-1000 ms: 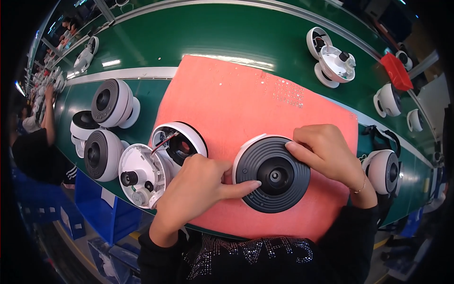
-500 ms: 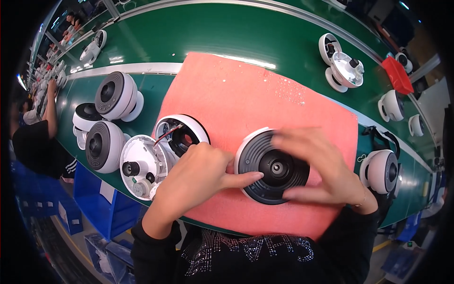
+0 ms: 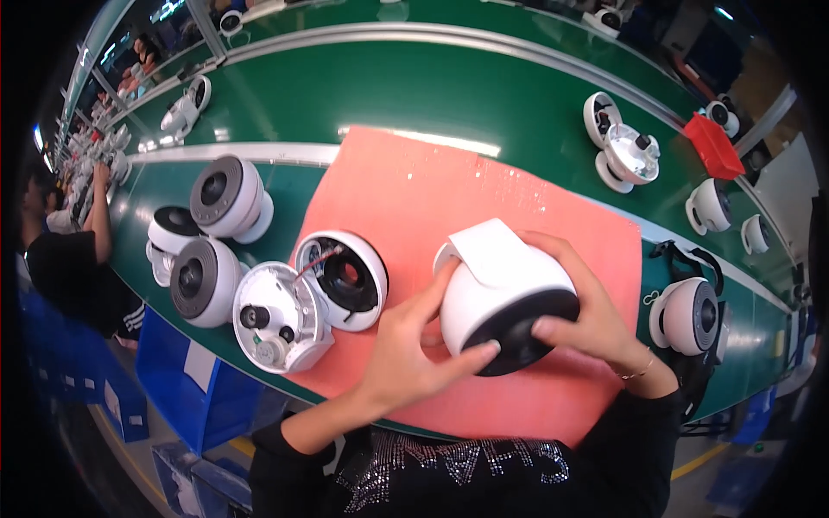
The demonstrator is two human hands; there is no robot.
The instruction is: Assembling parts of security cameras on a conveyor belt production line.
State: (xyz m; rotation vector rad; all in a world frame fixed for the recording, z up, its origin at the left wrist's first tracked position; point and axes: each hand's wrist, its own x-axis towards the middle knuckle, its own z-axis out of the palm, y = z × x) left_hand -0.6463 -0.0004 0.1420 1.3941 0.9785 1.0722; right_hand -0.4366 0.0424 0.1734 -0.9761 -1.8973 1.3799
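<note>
Both hands hold a round white camera [image 3: 519, 269] above the pink mat [image 3: 406, 190]. Its black front tips down toward me, and a smooth white flap shows on top. My left hand [image 3: 410, 350] grips the left side, thumb at the edge of the black front. On the opposite side, my right hand [image 3: 591, 311] curls round the shell, its thumb pressing on the black front. Left of my left hand lies an opened camera: a white half shell [image 3: 277, 292] with a black lens part inside, joined by thin wires to a white-rimmed black half [image 3: 375, 269].
Several assembled cameras [image 3: 226, 197] stand at the left, one camera [image 3: 686, 318] at the right beside a black strap [image 3: 695, 259]. An opened camera [image 3: 626, 151] and a red tray [image 3: 713, 145] sit on the green belt [image 3: 371, 86]. Blue bins [image 3: 164, 363] and a co-worker [image 3: 65, 259] are at left.
The camera in my hands has been lifted and tilted, its black front turning from facing up to facing down toward me. My left hand now spreads along its side.
</note>
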